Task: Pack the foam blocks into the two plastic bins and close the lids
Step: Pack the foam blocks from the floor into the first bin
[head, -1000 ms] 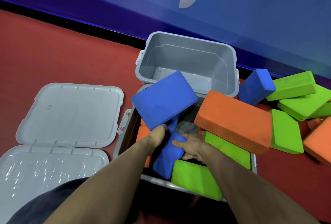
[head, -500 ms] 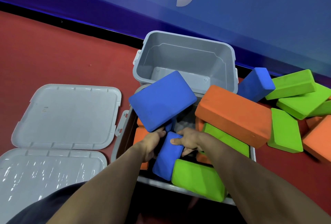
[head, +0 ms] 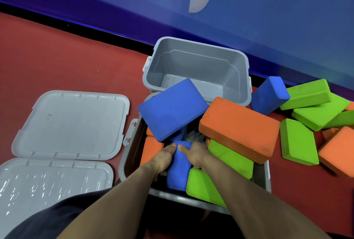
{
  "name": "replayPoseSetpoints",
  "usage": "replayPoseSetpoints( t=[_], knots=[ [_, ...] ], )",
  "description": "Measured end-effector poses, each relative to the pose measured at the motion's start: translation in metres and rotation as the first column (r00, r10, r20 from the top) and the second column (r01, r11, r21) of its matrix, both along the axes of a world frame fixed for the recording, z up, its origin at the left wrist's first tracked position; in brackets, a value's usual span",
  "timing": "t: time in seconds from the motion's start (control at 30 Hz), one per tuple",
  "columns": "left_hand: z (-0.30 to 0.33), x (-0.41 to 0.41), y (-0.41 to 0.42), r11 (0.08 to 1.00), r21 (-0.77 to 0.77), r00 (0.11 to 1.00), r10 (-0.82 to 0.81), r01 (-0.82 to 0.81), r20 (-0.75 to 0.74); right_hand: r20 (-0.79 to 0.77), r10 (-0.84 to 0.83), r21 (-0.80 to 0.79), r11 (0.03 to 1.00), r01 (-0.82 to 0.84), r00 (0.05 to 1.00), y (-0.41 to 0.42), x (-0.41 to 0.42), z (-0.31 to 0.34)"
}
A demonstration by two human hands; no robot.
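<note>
Small blue block (head: 178, 168) standing on end inside the near bin (head: 125, 162), close to its front wall. Gripped from both sides: left hand (head: 163, 159) curled round its left edge, right hand (head: 193, 155) curled round its right edge, thumbs on top. Squeezed between an orange block (head: 152, 149) on the left and two green blocks (head: 230, 159) on the right. Little free room in this bin; only a small gap of bare floor behind the hands.

Big blue block (head: 172, 108) tilted across the bin's back rim. Big orange block (head: 239, 129) leaning over the right rim, resting on a green one.

Far bin (head: 243, 78) right behind, touching the near one, with smooth grey plastic walls and rounded corners, lots of room inside.

Loose pile (head: 310, 124) on the red floor (head: 67, 62) to the right: one blue, about four green, at least two orange, partly cut off by the frame edge. All brick-shaped soft foam with a fine grainy skin.

Two grey lids (head: 74, 124) lying flat on the left, side by side, edges almost touching; nearer one shiny. Blue wall (head: 268, 18) behind.
</note>
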State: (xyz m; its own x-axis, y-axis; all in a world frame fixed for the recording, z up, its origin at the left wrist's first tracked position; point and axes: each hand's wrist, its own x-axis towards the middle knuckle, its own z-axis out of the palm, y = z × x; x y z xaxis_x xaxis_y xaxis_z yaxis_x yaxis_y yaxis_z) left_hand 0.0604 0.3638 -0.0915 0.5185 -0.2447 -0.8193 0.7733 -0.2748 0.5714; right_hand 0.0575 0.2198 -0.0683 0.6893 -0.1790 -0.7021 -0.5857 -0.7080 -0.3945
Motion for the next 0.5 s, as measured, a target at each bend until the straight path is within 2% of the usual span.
replayPoseSetpoints(
  t=[0.13, 0.27, 0.4, 0.43, 0.5],
  knots=[
    [0.007, 0.003, 0.001, 0.993, 0.057, 0.988, -0.112, 0.107, 0.106, -0.069, -0.022, 0.078, 0.997, 0.028, 0.997, -0.004, 0.003, 0.007],
    [0.020, 0.005, 0.000, 0.978, 0.138, 0.952, -0.188, 0.157, 0.243, -0.019, -0.058, 0.087, 0.994, 0.059, 0.998, -0.006, 0.002, 0.011],
    [0.022, 0.007, 0.005, 0.924, 0.326, 0.863, -0.324, 0.201, 0.387, 0.046, -0.087, 0.077, 0.994, 0.083, 0.995, -0.009, 0.000, 0.013],
    [0.023, 0.006, 0.005, 0.926, 0.325, 0.862, -0.319, 0.195, 0.393, 0.058, -0.085, 0.069, 0.994, 0.081, 0.995, -0.008, -0.002, 0.012],
    [0.022, 0.004, 0.004, 0.961, 0.219, 0.902, -0.240, 0.169, 0.358, 0.066, -0.092, 0.061, 0.994, 0.088, 0.994, -0.003, -0.007, 0.010]
  ],
)
